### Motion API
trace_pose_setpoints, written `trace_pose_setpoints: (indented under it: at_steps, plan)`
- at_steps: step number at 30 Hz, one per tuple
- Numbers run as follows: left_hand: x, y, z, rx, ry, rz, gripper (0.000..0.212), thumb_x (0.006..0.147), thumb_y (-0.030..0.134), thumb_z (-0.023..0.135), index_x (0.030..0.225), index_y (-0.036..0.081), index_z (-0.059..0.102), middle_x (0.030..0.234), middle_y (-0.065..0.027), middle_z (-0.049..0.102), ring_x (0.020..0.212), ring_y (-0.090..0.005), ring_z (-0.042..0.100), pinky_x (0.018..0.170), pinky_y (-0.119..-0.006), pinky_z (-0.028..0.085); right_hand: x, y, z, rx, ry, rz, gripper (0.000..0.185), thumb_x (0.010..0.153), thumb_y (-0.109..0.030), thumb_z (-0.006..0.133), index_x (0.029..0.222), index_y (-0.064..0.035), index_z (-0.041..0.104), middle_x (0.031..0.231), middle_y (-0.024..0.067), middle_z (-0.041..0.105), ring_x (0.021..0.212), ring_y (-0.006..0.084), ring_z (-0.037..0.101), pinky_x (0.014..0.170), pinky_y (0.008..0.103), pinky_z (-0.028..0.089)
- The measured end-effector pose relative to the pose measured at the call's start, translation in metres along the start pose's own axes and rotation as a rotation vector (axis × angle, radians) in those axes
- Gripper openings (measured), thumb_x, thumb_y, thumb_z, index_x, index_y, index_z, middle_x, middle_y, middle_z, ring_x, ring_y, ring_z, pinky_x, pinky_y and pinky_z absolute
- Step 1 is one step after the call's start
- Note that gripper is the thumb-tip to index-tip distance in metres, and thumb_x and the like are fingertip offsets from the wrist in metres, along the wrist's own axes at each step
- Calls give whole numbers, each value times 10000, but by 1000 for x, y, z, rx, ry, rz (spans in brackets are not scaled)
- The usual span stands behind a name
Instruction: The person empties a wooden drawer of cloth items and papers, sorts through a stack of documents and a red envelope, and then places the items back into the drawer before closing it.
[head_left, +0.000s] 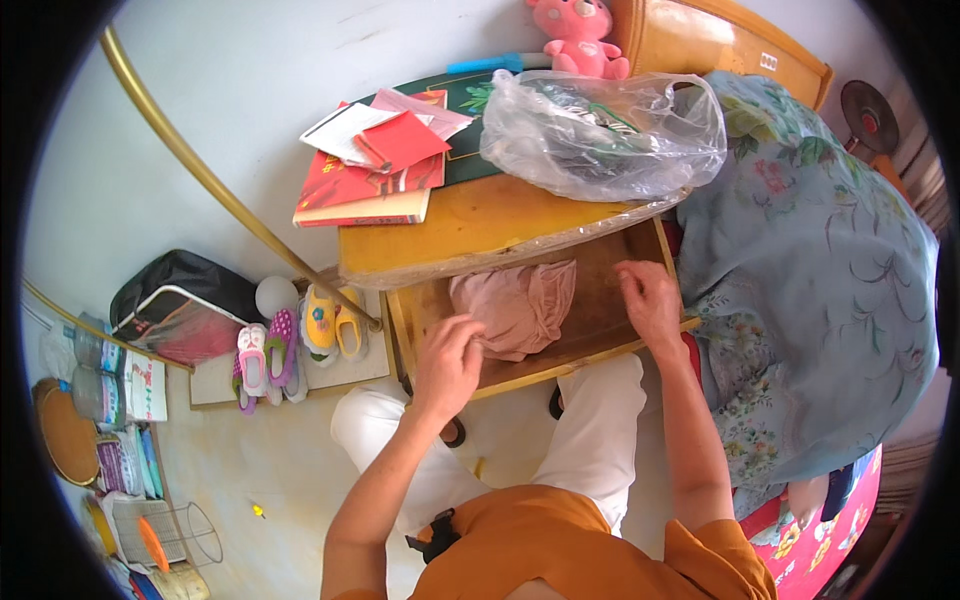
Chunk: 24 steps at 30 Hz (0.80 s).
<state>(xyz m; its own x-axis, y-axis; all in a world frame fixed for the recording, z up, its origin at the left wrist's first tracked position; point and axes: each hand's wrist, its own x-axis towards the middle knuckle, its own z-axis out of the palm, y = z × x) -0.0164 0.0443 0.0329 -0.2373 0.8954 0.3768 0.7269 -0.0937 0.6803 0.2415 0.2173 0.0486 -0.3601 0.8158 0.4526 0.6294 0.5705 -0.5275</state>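
Note:
An open wooden drawer (600, 330) juts out of a yellow wooden cabinet (450, 232) in front of me. Inside it, left of the middle, lies a folded pink cloth (517, 307). My left hand (452, 364) is at the cloth's lower left edge, with its thumb and fingertips close together; whether they pinch the fabric cannot be told. Above the drawer's right part is my right hand (651, 300), its fingers loosely curled and apart from the cloth, with nothing seen in it.
On the cabinet top are a red book (352, 180) with papers, a clear plastic bag (600, 142) and a pink teddy bear (581, 37). A bed under a floral cloth (810, 285) borders the right side. Slippers (281, 345) and a brass-coloured pole (217, 187) are at the left.

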Motion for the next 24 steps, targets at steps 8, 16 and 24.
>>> trace_pose_setpoints:
  at_steps: [8,16,24]
  plan:
    - [55,-48,47,561,-586,628,490,808,307,653,1267,175,544,1313,-140,498,1311,-339,353,1059,-526,288,-22,63,-13,-247,399,307,253,943,-209,490,1082,-44,623,1059,121,646,1038,327,566,904,409,422]
    - [76,-47,113,505,-445,762,465,726,194,646,1178,116,571,1233,-117,533,1236,-307,418,996,-451,336,-30,72,-8,81,356,539,344,1000,-309,397,1068,-64,627,953,150,676,883,330,640,786,380,479]
    - [101,50,225,-39,-638,339,257,860,178,445,1056,79,577,937,-159,660,949,-369,614,769,-465,442,-30,73,-3,164,383,536,366,1003,-321,398,1004,-48,642,900,136,680,841,298,647,762,366,481]
